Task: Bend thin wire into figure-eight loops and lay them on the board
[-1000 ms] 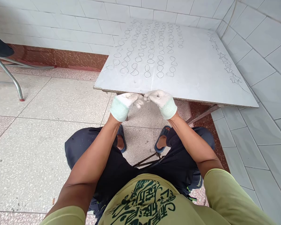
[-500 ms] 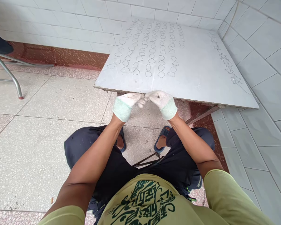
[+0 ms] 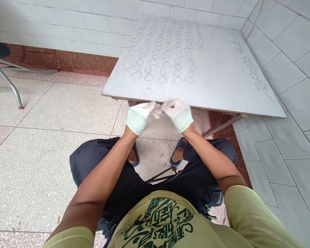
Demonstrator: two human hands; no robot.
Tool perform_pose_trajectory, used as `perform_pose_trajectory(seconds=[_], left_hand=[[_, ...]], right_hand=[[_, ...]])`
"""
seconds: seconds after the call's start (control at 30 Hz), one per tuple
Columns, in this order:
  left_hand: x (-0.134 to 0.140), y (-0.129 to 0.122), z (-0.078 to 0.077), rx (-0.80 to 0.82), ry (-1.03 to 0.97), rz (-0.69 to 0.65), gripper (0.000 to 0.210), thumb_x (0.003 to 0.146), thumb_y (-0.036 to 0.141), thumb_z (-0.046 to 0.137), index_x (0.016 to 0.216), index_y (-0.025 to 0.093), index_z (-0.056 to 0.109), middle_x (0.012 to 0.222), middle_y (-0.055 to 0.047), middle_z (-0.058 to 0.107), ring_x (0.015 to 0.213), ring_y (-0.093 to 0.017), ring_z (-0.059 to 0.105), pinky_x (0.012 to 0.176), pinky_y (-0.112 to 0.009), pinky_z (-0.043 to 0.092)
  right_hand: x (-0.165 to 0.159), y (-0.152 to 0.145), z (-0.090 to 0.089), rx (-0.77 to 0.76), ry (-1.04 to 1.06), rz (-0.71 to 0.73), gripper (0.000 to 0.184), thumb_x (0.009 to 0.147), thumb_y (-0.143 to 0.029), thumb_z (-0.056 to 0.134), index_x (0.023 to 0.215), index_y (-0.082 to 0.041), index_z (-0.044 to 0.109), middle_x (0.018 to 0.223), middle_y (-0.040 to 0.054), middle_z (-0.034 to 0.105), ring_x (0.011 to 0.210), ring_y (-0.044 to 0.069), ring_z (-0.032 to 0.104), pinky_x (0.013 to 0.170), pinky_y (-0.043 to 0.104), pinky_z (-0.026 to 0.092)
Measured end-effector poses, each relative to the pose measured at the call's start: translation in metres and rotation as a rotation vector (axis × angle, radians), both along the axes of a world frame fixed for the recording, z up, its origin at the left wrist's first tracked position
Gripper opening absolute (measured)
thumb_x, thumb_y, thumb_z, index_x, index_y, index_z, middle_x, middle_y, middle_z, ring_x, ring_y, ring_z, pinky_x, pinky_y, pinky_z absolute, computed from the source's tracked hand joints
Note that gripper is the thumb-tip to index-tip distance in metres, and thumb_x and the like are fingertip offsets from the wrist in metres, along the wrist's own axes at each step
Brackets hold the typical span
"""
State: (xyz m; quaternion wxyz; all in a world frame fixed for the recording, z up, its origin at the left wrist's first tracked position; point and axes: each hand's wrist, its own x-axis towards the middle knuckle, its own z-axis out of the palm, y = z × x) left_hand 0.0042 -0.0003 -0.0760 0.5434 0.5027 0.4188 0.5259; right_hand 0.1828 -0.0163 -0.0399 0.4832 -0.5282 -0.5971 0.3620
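My left hand (image 3: 144,112) and my right hand (image 3: 176,108), both in white gloves with pale green cuffs, meet at the near edge of the table. Between the fingertips is a thin piece of wire (image 3: 158,102), of which only a small bent bit shows. Both hands are closed in a pinch on it. Most of the wire is hidden by the gloves. Beyond the hands, bent wire loops (image 3: 163,75), many in figure-eight shapes, lie in several columns on the white tabletop (image 3: 214,79).
Star-shaped wire pieces (image 3: 253,74) run along the table's right side. Tiled walls (image 3: 281,44) border the table at the back and right. A metal stool leg (image 3: 15,93) stands on the floor at left. My knees are below the table's front edge.
Both hands stay together at the table edge, with the fingers shifted slightly around the wire. The right hand has turned a little. The view has moved slightly.
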Motion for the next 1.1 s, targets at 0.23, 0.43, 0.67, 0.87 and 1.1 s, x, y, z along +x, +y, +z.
perform_pose_trajectory(seconds=[0.23, 0.43, 0.67, 0.87, 1.1], left_hand=[[-0.009, 0.005, 0.006, -0.044, -0.003, -0.045, 0.065, 0.088, 0.075, 0.091, 0.105, 0.013, 0.086, 0.101, -0.018, 0.09, 0.095, -0.029, 0.088, 0.088, -0.039, 0.071], [-0.003, 0.001, 0.011, -0.005, 0.057, -0.057, 0.047, 0.085, 0.058, 0.095, 0.098, 0.014, 0.085, 0.096, -0.014, 0.088, 0.088, -0.023, 0.084, 0.087, -0.037, 0.067], [-0.005, 0.006, 0.009, -0.004, 0.0, -0.031, 0.029, 0.084, 0.042, 0.09, 0.087, 0.016, 0.08, 0.072, -0.005, 0.077, 0.072, -0.017, 0.074, 0.074, -0.031, 0.06], [-0.015, 0.01, 0.021, 0.023, 0.118, -0.137, 0.028, 0.084, 0.043, 0.085, 0.073, 0.018, 0.077, 0.074, -0.007, 0.078, 0.071, -0.018, 0.073, 0.074, -0.031, 0.06], [-0.027, 0.011, 0.019, 0.061, 0.144, -0.222, 0.027, 0.084, 0.04, 0.081, 0.07, 0.018, 0.081, 0.075, -0.011, 0.081, 0.077, -0.024, 0.08, 0.078, -0.037, 0.065]], right_hand=[[0.005, 0.006, 0.0, -0.046, 0.049, 0.064, 0.027, 0.091, -0.029, 0.074, 0.067, -0.026, 0.064, 0.088, 0.003, 0.081, 0.089, 0.02, 0.075, 0.089, 0.036, 0.059], [0.005, 0.009, -0.005, -0.068, 0.086, 0.101, 0.026, 0.092, -0.034, 0.078, 0.069, -0.026, 0.069, 0.087, 0.0031, 0.083, 0.089, 0.022, 0.076, 0.086, 0.037, 0.059], [0.001, 0.004, 0.003, -0.12, 0.04, 0.187, 0.03, 0.092, -0.028, 0.077, 0.063, -0.025, 0.07, 0.08, 0.0013, 0.082, 0.091, 0.021, 0.078, 0.091, 0.036, 0.06], [0.001, 0.007, 0.002, -0.123, 0.087, 0.225, 0.032, 0.094, -0.029, 0.077, 0.063, -0.025, 0.071, 0.078, 0.0019, 0.081, 0.086, 0.019, 0.076, 0.092, 0.036, 0.06], [0.003, 0.004, 0.003, -0.169, 0.116, 0.298, 0.03, 0.094, -0.036, 0.074, 0.067, -0.024, 0.071, 0.078, 0.0024, 0.08, 0.081, 0.017, 0.073, 0.088, 0.035, 0.06]])
